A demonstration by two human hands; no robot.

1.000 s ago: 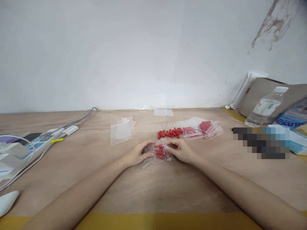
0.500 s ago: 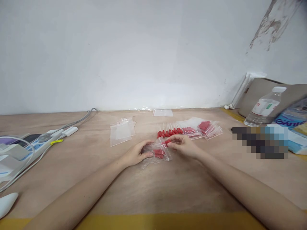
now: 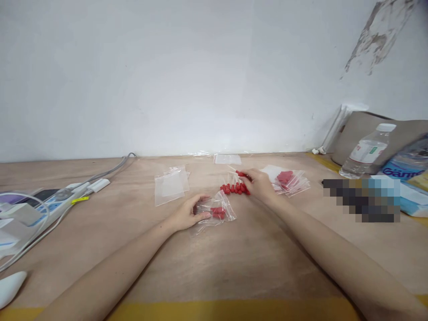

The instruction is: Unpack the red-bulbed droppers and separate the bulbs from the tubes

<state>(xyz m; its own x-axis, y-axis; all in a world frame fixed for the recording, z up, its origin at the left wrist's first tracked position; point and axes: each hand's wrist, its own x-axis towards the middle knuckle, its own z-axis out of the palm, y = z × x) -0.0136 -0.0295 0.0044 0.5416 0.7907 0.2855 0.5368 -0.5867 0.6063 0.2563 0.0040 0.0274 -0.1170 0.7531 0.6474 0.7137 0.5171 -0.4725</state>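
Note:
My left hand (image 3: 187,215) is closed on a clear zip bag (image 3: 230,213), its thumb over the plastic and its fingers partly hidden behind. Inside that bag lie several red-ended sticks with pale stems. My right hand (image 3: 262,186) pinches one red-ended stick (image 3: 239,173), whose thin whitish stem points up and left. Directly below it is a row of loose red-ended sticks (image 3: 228,189) on the table, red ends towards me; the hand covers the row's right part. Beyond the right hand lies a pile of zip bags with red pieces (image 3: 285,179).
Flat clear zip bags (image 3: 170,186) lie left of centre, with another plastic bag (image 3: 228,159) near the wall. A power strip (image 3: 53,206) with cables is at left. A water bottle (image 3: 366,151) and a blue-and-white pack (image 3: 411,200) stand at right.
My right hand has moved from the bag's mouth up and right to the row, and now holds a red-ended stick there. My left hand stays on the bag, nearly still.

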